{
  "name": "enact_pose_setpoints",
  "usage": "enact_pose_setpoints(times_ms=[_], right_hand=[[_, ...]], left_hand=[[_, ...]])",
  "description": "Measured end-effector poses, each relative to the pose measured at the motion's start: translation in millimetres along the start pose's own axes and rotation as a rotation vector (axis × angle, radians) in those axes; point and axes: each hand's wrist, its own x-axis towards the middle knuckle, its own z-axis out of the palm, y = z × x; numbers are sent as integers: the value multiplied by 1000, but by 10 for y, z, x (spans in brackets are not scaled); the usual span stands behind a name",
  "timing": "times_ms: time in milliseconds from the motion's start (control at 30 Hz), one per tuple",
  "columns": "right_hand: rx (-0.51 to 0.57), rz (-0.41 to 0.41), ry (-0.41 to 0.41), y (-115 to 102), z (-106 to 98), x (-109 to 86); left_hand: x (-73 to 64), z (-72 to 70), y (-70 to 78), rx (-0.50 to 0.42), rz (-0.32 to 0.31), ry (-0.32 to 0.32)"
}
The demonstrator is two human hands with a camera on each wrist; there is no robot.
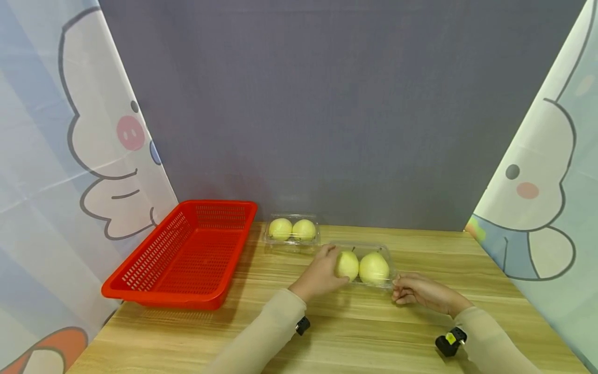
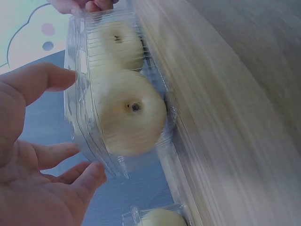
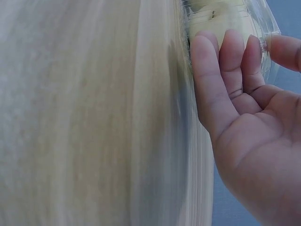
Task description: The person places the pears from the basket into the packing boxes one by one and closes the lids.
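Observation:
A clear plastic clamshell box (image 1: 386, 254) stands on the wooden table with two pale yellow pears (image 1: 374, 268) inside. My left hand (image 1: 322, 275) holds its left end, thumb along the front and fingers toward the back. In the left wrist view, the left fingertips (image 2: 96, 173) lie right at the edge of the lid. My right hand (image 1: 422, 292) pinches the front right corner of the box. Its fingers curl under the thumb against the plastic in the right wrist view.
A second clear box (image 1: 291, 242) with two pears sits behind and to the left, near the grey back wall (image 1: 327, 114). At the left of the wooden table (image 1: 355, 337) stands a red plastic basket (image 1: 217, 299). Printed cloth panels flank both sides.

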Motion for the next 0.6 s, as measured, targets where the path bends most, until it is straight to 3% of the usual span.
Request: enact_pose_setpoints(times_ms=[433,600], right_hand=[[-27,5,-12,-43,19,-19],[-145,54,88,-89,61,-35]], left_hand=[[2,10,6,23,-40,-22],[5,1,-6,23,-35,-29]])
